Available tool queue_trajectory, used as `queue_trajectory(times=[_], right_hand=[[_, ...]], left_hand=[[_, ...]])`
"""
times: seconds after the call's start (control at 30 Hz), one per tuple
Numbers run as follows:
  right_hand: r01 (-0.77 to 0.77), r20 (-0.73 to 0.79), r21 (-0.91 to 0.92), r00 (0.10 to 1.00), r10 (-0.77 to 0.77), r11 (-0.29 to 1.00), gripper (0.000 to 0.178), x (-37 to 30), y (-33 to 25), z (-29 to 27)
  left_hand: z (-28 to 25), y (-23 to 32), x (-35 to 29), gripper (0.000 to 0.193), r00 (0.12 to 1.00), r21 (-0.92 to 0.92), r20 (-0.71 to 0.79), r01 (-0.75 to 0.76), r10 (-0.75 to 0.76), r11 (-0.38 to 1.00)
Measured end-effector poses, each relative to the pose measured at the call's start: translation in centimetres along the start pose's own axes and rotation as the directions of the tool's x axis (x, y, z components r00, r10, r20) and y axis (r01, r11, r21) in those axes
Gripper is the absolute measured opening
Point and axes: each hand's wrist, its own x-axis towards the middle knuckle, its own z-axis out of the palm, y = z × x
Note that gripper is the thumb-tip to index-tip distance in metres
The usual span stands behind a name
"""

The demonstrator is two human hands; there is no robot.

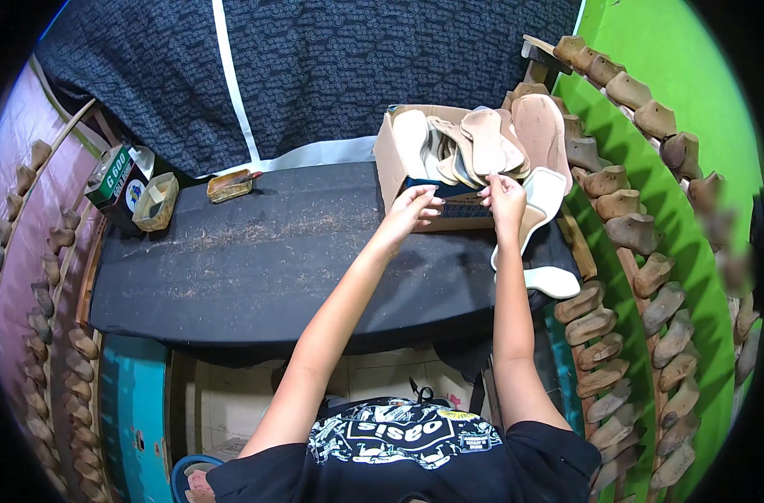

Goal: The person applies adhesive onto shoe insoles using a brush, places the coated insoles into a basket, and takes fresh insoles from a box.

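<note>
A cardboard box stands at the back right of the table, packed with several shoe insoles in beige and white. My right hand is at its front, thumb and fingers pinched at the lower end of a beige insole that stands up out of the pile. My left hand is beside the box's front left corner, palm inward, fingers loosely bent and apart, with nothing seen in them. White insoles lean against the box's right side, close to my right wrist. Another white insole lies by my right forearm.
The table has a black cover strewn with crumbs. A small tray with a brush, an open container and a dark green can sit at the left. Racks of wooden shoe lasts line both sides.
</note>
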Motion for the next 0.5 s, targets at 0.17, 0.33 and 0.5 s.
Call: queue_trajectory(times=[0.17, 0.33, 0.5], right_hand=[[0.036, -0.145, 0.070, 0.989, -0.026, 0.997, 0.017, 0.4, -0.5, 1.2], [0.180, -0.262, 0.262, 0.959, -0.110, 0.948, 0.017, -1.3, -1.9, 3.4], [0.213, -0.206, 0.416, 0.969, -0.136, 0.884, 0.020, -5.5, -2.6, 7.8]], left_hand=[[-1.8, 0.0, 1.6, 0.037, 0.998, -0.065, 0.057, 0.005, -0.002, 0.998], [-3.7, 0.6, 2.6, 0.055, 0.975, -0.370, 0.223, 0.078, 0.007, 0.926], [-7.8, 2.4, 2.8, 0.078, 0.964, -0.684, 0.266, 0.172, 0.023, 0.708]])
